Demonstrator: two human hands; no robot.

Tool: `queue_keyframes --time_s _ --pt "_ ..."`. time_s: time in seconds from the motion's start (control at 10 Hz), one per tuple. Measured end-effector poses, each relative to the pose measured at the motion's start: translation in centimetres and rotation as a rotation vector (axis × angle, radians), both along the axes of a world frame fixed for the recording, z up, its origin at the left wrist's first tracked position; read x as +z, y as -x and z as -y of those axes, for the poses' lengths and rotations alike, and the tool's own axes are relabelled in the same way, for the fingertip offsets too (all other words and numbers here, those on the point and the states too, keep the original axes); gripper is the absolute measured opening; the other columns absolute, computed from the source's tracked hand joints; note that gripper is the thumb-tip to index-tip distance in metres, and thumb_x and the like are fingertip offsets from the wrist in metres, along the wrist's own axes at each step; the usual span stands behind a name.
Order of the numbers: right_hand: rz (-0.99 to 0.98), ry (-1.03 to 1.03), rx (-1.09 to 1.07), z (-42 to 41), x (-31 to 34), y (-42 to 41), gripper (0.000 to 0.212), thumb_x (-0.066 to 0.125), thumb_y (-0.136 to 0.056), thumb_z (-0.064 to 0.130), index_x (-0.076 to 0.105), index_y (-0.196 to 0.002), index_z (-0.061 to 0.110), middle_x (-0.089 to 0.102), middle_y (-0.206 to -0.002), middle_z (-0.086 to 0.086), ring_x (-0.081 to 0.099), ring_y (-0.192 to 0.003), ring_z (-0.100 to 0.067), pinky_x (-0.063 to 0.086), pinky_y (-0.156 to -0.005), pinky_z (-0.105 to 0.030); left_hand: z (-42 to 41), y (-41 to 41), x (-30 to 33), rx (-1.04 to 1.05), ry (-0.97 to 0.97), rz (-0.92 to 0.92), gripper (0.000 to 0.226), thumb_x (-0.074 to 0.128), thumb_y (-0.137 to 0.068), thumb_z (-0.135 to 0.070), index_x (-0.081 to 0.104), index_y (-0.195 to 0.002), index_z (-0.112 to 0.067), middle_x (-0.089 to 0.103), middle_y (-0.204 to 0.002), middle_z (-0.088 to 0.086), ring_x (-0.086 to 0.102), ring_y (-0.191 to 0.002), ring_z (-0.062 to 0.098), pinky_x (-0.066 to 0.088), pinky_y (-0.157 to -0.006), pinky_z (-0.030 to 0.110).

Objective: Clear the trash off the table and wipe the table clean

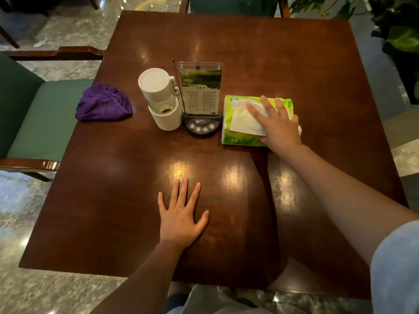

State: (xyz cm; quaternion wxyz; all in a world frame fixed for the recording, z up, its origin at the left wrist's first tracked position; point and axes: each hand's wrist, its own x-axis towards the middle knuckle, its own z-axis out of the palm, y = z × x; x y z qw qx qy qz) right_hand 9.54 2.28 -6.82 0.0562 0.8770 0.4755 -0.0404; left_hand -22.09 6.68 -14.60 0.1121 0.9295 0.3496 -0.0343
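A dark brown wooden table (226, 37) fills the view. My left hand (181, 214) lies flat on its near middle, fingers spread, holding nothing. My right hand (276, 125) rests with straight fingers on top of a green tissue pack (240, 138) at the table's middle right, over the white tissue sticking out of it. A crumpled purple cloth (103, 103) lies at the table's left edge, apart from both hands.
A white lidded container (159, 98) and a clear menu stand (200, 87) on a black call-button base (203, 128) stand mid-table, left of the tissue pack. A green-seated chair (40, 116) is at the left. Leafy plants (399, 30) are at the far right.
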Motion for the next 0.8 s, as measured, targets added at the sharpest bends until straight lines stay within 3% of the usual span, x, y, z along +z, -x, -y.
queue_keyframes --time_s 0.2,0.6,0.7,0.8 --pt "-0.011 -0.027 -0.033 -0.9 0.2 -0.6 0.09 0.068 -0.083 0.028 0.004 -0.145 0.039 0.005 -0.157 -0.002 0.005 -0.141 -0.034 0.028 -0.098 -0.067 0.0 0.0 0.0 0.007 0.003 -0.004 0.073 0.031 -0.083 -0.063 0.006 -0.147 -0.039 -0.002 -0.158 -0.002 -0.012 -0.144 0.017 -0.009 -0.111 0.055" --pt "-0.024 0.021 -0.049 -0.8 2.2 1.0 0.083 0.065 -0.081 0.043 0.013 -0.145 0.032 0.011 -0.155 -0.009 0.008 -0.142 -0.033 0.007 -0.106 -0.068 0.0 0.1 -0.1 -0.004 -0.002 -0.009 0.072 0.028 -0.083 -0.063 0.008 -0.147 -0.037 0.002 -0.158 0.0 -0.006 -0.145 0.02 -0.005 -0.11 0.056" --pt "-0.018 -0.066 -0.081 0.8 4.2 2.8 0.074 0.062 -0.083 0.043 0.022 -0.144 0.03 0.022 -0.152 -0.011 0.016 -0.14 -0.031 0.011 -0.107 -0.064 -0.4 0.0 0.9 -0.013 0.071 -0.108 0.075 0.013 -0.08 -0.067 -0.008 -0.146 -0.038 -0.01 -0.158 0.0 -0.017 -0.143 0.019 -0.007 -0.11 0.058" --pt "-0.031 -0.131 -0.066 2.2 4.8 4.7 0.062 0.059 -0.084 0.041 0.034 -0.139 0.025 0.037 -0.143 -0.011 0.03 -0.133 -0.03 0.021 -0.106 -0.058 -0.7 -0.5 1.8 -0.06 0.156 -0.227 0.076 0.013 -0.08 -0.069 -0.015 -0.143 -0.038 -0.018 -0.157 0.0 -0.022 -0.141 0.02 -0.007 -0.11 0.058"
